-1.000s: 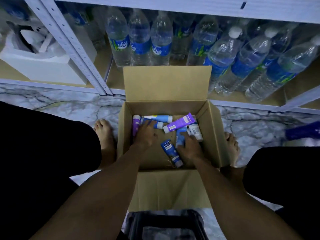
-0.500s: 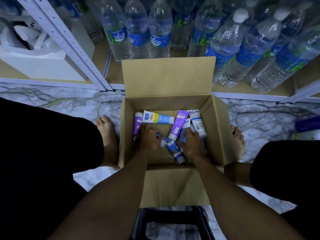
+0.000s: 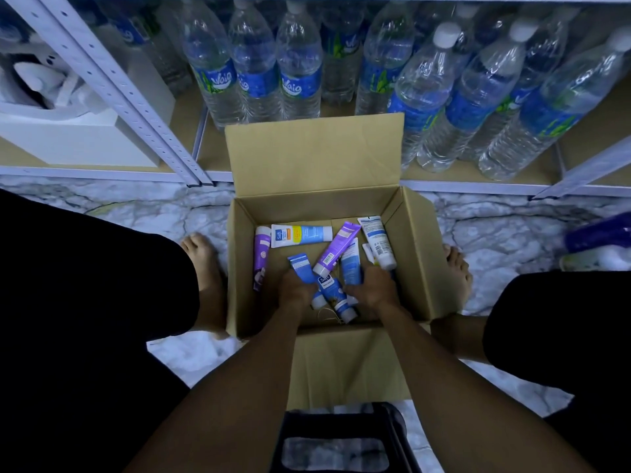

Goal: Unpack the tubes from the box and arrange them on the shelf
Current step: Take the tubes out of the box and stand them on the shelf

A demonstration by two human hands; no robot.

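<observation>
The cardboard box [image 3: 416,254] is parked mid-frame on the marble floor [image 3: 153,213], flaps folded open. A loose bunch of tubes [image 3: 302,235] is scattered across its bottom. A small blue tube [image 3: 301,268] is gripped by the left hand [image 3: 294,291] near the box's lower edge. A pale blue tube [image 3: 351,264] seems to be clutched by the right hand [image 3: 374,287], though its fingers are mostly hidden. The shelf [image 3: 478,184] along the top of the frame is packed with water bottles [image 3: 297,63].

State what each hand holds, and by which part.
Left hand grips a blue tube near its cap end; right hand grips a blue-white tube by its lower end.
</observation>
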